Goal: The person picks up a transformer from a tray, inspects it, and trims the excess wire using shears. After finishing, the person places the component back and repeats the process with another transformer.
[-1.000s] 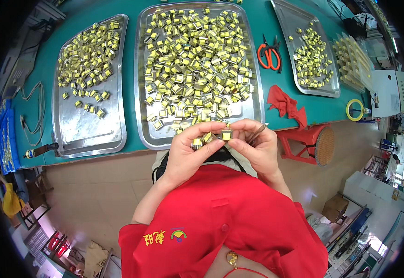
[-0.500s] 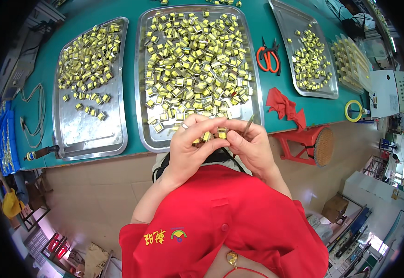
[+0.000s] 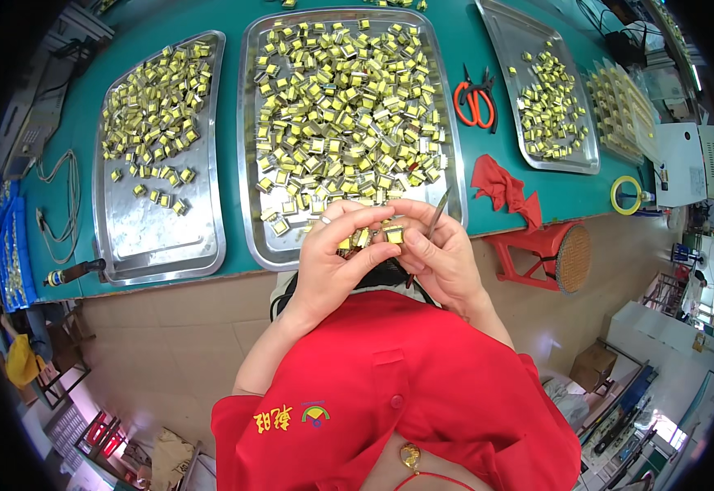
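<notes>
My left hand (image 3: 336, 254) is closed around a few small yellow-taped transformers, one of them (image 3: 361, 239) showing between its fingers. Another transformer (image 3: 394, 235) sits at the fingertips where both hands meet. My right hand (image 3: 449, 255) grips a slim, pointed metal tool (image 3: 440, 206) that sticks up between thumb and fingers, its dark reddish lower end showing below the thumb. The right fingertips are at the transformer too. Both hands are over the near edge of a metal tray (image 3: 250, 164) heaped with such transformers; the fingers hide some of what the left hand holds.
A second metal tray (image 3: 157, 237) with transformers lies at left, a third (image 3: 565, 166) at right. Orange-handled pliers (image 3: 476, 102) and a red cloth (image 3: 500, 186) lie between trays. A red stool (image 3: 529, 250) stands by the table's front edge; a yellow tape roll (image 3: 625, 195) is farther right.
The pointed tool now stands more upright and shows more of its length above and below my right hand. The transformer at the fingertips has turned slightly. My left hand has barely moved.
</notes>
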The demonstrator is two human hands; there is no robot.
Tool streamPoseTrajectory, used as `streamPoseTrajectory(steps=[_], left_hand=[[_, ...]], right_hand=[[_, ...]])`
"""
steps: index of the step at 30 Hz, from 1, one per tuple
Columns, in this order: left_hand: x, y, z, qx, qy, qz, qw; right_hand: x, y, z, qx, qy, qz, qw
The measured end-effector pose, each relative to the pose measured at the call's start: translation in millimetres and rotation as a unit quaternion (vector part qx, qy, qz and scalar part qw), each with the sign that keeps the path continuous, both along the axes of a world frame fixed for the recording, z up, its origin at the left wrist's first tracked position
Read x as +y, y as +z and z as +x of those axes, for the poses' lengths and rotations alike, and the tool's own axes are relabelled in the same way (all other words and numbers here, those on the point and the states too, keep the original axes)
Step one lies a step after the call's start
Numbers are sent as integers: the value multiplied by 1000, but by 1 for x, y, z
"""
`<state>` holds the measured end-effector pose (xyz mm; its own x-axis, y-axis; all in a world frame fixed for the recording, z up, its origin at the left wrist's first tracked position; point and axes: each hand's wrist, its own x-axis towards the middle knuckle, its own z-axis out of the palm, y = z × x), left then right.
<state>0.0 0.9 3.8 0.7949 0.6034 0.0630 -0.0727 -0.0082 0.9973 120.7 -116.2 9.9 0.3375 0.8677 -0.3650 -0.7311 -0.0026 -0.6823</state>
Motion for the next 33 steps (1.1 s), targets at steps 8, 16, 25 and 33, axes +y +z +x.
streamPoseTrajectory(steps=[8,16,25,33], left_hand=[[3,0,-1,-8,-25,25,999],[1,0,0,-4,-24,-18,1000],[6,2,-4,-30,-9,37,999],[62,7,-56,66,258,147,953]], right_hand=[[0,3,1,-26,-5,-27,999],[1,0,4,-11,2,-25,1000],[7,3,2,-58,8,-50,997],[-14,1,13,-94,-56,-17,994]])
